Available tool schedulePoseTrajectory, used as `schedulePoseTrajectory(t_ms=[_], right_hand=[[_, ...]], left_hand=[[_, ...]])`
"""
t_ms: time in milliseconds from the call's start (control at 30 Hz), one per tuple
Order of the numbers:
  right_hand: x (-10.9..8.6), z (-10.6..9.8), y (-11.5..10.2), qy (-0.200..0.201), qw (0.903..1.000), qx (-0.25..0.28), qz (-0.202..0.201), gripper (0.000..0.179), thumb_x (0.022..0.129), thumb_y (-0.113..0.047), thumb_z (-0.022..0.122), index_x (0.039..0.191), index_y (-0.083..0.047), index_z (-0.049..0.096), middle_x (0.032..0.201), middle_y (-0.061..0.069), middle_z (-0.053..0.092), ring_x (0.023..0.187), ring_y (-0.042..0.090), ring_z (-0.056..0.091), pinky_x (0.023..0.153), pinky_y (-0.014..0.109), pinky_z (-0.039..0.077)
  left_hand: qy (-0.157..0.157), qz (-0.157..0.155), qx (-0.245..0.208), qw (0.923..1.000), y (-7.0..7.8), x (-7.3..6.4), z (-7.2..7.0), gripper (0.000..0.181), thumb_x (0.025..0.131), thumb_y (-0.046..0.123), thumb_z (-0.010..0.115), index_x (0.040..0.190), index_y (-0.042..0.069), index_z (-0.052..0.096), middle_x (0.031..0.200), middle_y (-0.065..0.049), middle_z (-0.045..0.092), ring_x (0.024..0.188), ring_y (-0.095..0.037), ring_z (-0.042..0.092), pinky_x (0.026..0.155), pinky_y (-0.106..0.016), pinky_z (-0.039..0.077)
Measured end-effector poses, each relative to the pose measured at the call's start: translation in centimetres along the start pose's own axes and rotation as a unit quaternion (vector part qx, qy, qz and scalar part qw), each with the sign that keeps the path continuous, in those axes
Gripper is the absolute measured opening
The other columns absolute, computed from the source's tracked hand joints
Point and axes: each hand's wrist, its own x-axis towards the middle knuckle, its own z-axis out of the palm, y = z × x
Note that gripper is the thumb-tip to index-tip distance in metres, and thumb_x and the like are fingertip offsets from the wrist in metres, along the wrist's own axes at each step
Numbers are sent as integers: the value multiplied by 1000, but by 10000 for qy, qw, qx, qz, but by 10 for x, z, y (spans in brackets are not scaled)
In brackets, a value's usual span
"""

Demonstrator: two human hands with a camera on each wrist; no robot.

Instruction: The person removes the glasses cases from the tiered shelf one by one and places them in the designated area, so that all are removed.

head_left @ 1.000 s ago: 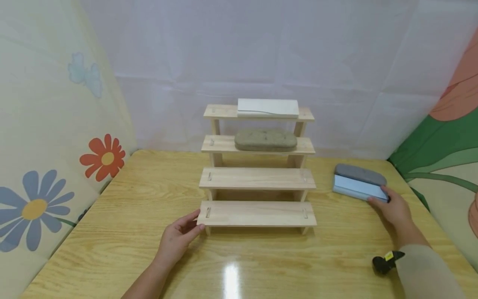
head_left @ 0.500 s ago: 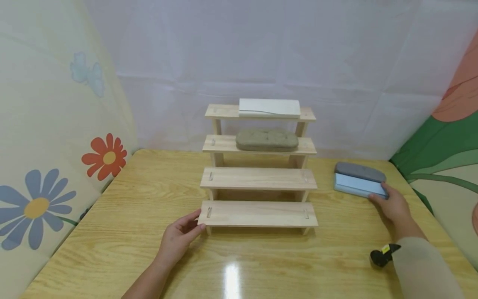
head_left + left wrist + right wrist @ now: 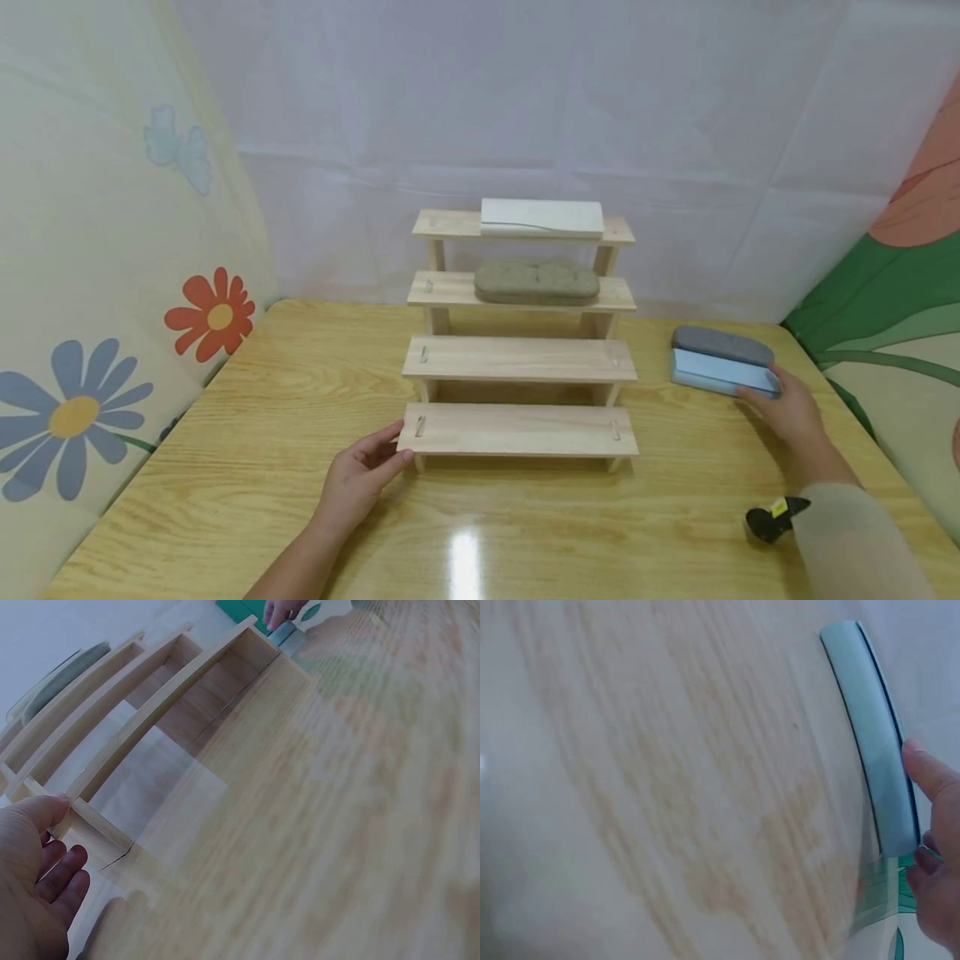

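Note:
My left hand (image 3: 356, 483) holds the left end of the lowest step of a pale wooden tiered display stand (image 3: 517, 429). In the left wrist view the thumb touches the step's corner, with the other fingers bent below. Far to the right, my right hand (image 3: 791, 412) grips the right end of a light blue glasses case (image 3: 720, 372) on the table. The thumb lies on its near side in the right wrist view, and some fingertips are hidden. Directly behind it lies a grey glasses case (image 3: 723, 343).
On the stand's top step sits a white flat-sided case (image 3: 540, 217). A grey-green rounded case (image 3: 536, 281) occupies the step below it. White cloth (image 3: 480, 100) hangs behind the wooden table (image 3: 300, 375). A black device (image 3: 772, 521) is at the right wrist.

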Motion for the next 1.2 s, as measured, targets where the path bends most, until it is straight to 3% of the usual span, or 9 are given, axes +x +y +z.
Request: schedulePoseTrajectory(t_ms=[300,833,1200], right_hand=[[-4,-6,-28,151,9985,440,-294,91,97,-53,50,155,3,8,156,38,11,138,60,16,105,74,25],[-8,-9,-91,163,9876,1183,-1018,83,97,-43,59,156,-3,16,159,30,18,142,52,23,112,64,27],[-7,-13,-135,-143,9814,1321,-1384,82,96,-42,61,158,-11,16,160,25,19,144,49,22,112,62,30]], left_hand=[[48,48,-3,10000,0,0,1,45,87,6,72,129,-3,60,129,-22,63,90,5,62,79,-13,53],[34,-14,8,10000,1,0,1,45,88,6,72,130,-2,60,130,-22,63,91,6,61,80,-13,53],[-22,-58,14,10000,0,0,-1,47,88,11,72,131,-1,58,132,-21,61,92,5,61,81,-12,53]])
